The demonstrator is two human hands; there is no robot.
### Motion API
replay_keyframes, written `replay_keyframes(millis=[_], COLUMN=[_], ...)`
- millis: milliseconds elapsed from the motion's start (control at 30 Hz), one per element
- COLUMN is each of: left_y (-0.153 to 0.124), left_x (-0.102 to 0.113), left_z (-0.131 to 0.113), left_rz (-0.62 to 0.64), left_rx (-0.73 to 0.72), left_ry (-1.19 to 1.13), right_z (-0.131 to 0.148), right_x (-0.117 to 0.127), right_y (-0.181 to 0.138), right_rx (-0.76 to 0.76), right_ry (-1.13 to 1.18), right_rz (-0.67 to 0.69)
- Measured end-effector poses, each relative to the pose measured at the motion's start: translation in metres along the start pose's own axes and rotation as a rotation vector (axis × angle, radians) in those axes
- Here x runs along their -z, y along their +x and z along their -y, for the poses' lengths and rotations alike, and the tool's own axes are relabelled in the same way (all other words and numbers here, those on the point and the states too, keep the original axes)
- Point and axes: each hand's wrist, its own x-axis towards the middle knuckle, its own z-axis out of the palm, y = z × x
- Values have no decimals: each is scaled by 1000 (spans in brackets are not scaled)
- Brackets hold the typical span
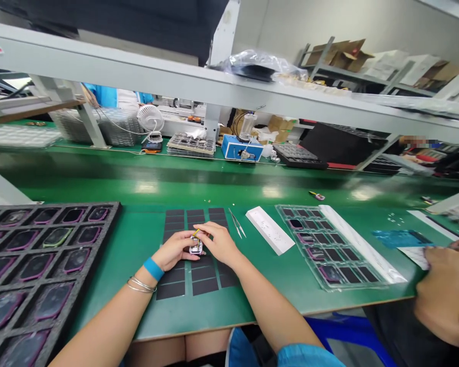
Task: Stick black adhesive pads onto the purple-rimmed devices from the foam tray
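Observation:
My left hand point(175, 251) is closed around the edge of a small smartwatch case point(195, 246), its light inner parts facing up. A yellow flex strip point(196, 233) sticks out at the top of the case. My right hand point(217, 241) has its fingers pressed together at that strip and the case's right edge; the exact contact is hidden. Beneath both hands lie rows of black rectangular sheets point(205, 286) on the green table point(252, 300). To the right of my right hand are metal tweezers point(237, 224) and a white block with tiny parts on it point(270, 230).
At left stands a dark foam tray point(113, 216) of watch cases with purple rims. A clear plastic tray point(325, 287) with black pieces and several cases lies at right. A co-worker's hand point(445, 275) works at the far right. A shelf beam point(137, 71) crosses above.

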Motion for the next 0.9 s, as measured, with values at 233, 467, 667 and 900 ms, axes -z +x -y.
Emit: replay_keyframes(millis=[233,467,667,900], left_y=[7,8,10,12], left_x=[7,14,10,11], left_z=[-5,-8,-8,-9], left_rz=[-243,-353,-328,-336], left_rx=[-99,-172,-162,-141], left_ry=[-141,-293,-255,-206], right_z=[-17,-22,-23,-22], right_x=[-14,-21,-24,-23], right_y=[7,5,8,13], right_rx=[-143,-95,-87,-134], right_ry=[76,-378,-508,-491], right_rz=[-184,57,112,80])
